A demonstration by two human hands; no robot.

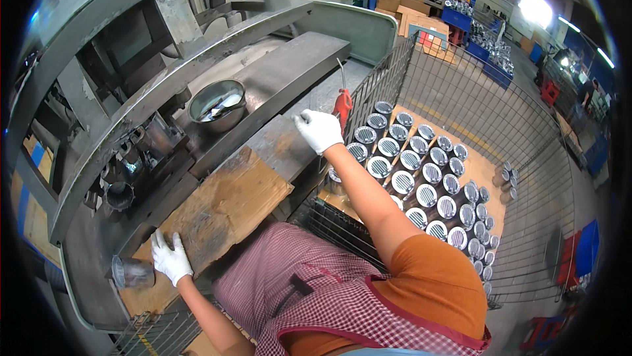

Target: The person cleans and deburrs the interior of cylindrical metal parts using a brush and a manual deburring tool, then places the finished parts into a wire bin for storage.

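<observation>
At the near left end of the worn cardboard sheet (pixel 217 214) on the machine bench, the gloved left hand (pixel 170 258) rests with fingers loosely spread, its fingertips against a grey metal cup (pixel 131 272) lying on its side. Farther along, the gloved right hand (pixel 318 130) is curled near a red-handled tool (pixel 342 104) at the bench's far edge, though whether it grips the tool I cannot tell; beside it the wire cage (pixel 461 92) holds rows of slotted metal cans (pixel 421 171), and a steel bowl (pixel 217 104) sits beyond

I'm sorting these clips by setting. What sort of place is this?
Most likely a metalworking factory floor: a heavy grey machine, a wire cage full of round finned metal parts, and stacked cartons behind.
</observation>
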